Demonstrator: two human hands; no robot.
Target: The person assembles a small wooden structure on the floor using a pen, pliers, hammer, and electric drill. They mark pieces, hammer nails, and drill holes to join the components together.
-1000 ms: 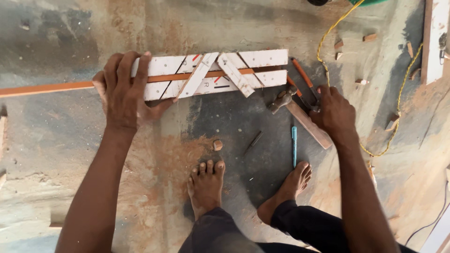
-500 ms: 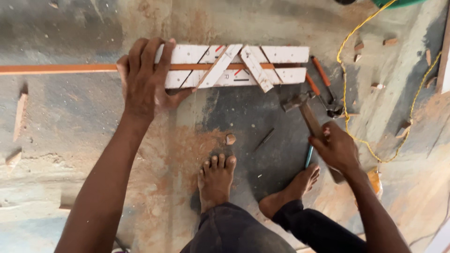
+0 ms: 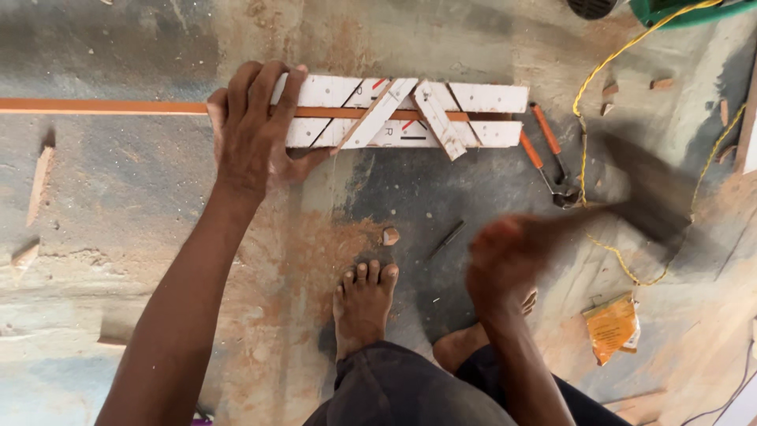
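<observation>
Now left hand (image 3: 252, 134) pins white mitre box (image 3: 410, 114) end, right hand (image 3: 505, 256) blurred

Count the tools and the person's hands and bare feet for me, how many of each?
Hands: 2, left hand and right hand
Bare feet: 2
Hammer: 1, blurred
Orange-handled pliers: 1
Total: 6

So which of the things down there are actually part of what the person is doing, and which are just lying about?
In use:
- left hand pressing on the white slotted guide box
- thin orange strip running through the box
- right hand swinging a blurred hammer

Lying about:
- orange-handled pincers
- yellow cord
- orange packet
- wood offcuts
</observation>
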